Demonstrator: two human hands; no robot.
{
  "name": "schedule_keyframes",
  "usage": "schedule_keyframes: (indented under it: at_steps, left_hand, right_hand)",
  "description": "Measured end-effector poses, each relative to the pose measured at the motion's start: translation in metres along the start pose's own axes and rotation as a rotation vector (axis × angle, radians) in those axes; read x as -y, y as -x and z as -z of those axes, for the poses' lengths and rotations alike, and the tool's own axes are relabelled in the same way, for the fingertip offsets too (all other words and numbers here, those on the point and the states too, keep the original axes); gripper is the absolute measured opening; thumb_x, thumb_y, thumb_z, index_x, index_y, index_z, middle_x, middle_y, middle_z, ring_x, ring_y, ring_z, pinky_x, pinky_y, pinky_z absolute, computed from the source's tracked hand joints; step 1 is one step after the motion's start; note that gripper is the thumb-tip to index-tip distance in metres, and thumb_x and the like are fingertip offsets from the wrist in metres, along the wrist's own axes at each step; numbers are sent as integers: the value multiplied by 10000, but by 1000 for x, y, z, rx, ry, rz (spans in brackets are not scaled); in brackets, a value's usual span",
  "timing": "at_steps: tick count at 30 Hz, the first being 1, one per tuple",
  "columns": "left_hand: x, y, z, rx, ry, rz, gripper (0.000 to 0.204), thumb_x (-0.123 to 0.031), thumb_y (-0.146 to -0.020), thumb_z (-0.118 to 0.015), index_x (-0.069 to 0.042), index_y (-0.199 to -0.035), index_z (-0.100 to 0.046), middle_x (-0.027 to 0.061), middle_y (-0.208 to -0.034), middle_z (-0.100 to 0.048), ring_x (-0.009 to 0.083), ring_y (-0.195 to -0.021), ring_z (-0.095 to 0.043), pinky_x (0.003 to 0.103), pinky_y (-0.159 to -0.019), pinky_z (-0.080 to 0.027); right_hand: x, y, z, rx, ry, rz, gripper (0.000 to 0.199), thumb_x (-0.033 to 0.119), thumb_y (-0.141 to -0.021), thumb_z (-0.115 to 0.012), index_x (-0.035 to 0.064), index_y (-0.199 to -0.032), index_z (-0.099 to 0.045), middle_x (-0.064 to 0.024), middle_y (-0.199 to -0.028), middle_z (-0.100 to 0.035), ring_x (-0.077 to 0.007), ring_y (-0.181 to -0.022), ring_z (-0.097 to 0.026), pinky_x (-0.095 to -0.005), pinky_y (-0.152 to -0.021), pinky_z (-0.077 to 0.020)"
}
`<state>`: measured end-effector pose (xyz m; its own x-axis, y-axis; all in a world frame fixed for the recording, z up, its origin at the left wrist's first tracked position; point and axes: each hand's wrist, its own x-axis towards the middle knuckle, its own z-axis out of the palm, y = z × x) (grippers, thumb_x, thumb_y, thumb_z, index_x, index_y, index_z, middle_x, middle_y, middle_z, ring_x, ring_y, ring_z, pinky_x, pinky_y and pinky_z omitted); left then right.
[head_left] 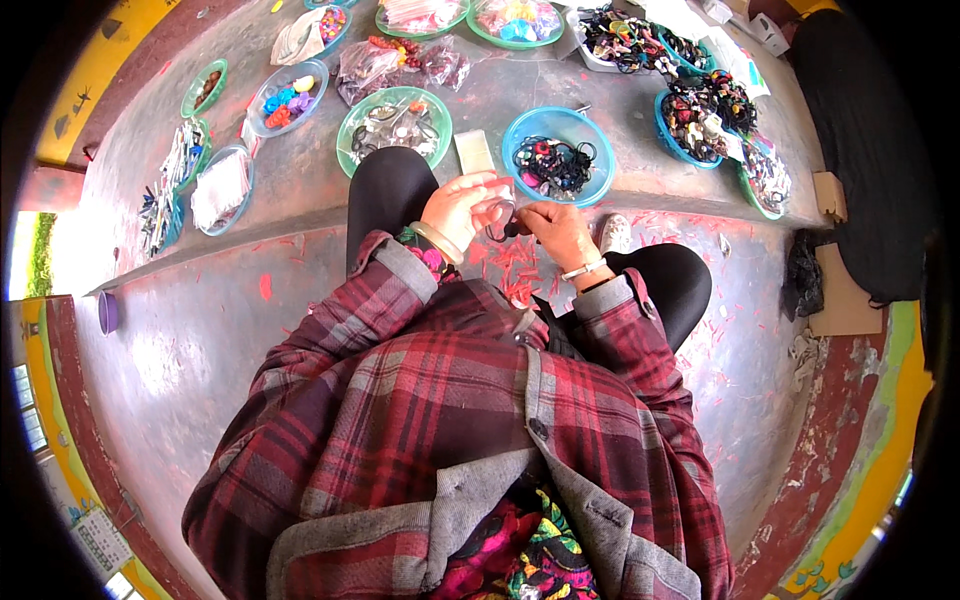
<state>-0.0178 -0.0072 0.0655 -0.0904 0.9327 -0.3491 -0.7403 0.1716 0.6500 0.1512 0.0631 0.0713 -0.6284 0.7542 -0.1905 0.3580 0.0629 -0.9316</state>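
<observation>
My left hand (462, 206) and my right hand (555, 228) meet above my knees, and both pinch a small dark hair tie (508, 226) between their fingertips. The left wrist wears a pale bangle and the right a white band. Just beyond the hands a blue bowl (520, 130) holds several dark hair ties. A green bowl (350, 125) with shiny small parts sits to its left. Between the two bowls lies a small pale card (473, 151).
Several more bowls ring the raised concrete ledge: coloured beads (283, 100) at left, packets in a bowl (222, 188), dark hair ornaments in blue bowls (700, 112) at right. Red scraps (515, 270) litter the floor between my knees. Cardboard (845, 290) and a dark cloth lie at right.
</observation>
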Motion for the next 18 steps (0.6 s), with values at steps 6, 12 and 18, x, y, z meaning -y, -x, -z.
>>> schedule_keyframes:
  at_steps: [6,12,18]
  left_hand:
    - [5,-3,2,-32,35,-39,234,-37,-854,-434,33,-1076,-449,165,-1102,-534,211,-966,-548,302,-744,-488]
    - [5,-4,2,-11,16,-37,239,-46,-857,-430,31,-1083,-448,155,-1094,-535,196,-942,-551,298,-731,-492]
    - [5,-7,6,46,-47,6,234,-86,-865,-454,10,-1074,-494,92,-1023,-566,148,-847,-580,235,-634,-494]
  right_hand:
    - [4,5,-3,-143,265,187,171,202,-717,-584,47,-741,-653,-103,-688,-627,-218,-603,-608,-299,-578,-466]
    - [5,4,-2,-150,186,118,143,142,-714,-574,24,-763,-637,-78,-653,-630,-154,-591,-604,-293,-544,-462]
    - [3,1,1,-39,-307,-125,118,71,-757,-546,-19,-803,-606,-38,-726,-623,-92,-632,-575,-228,-474,-461]
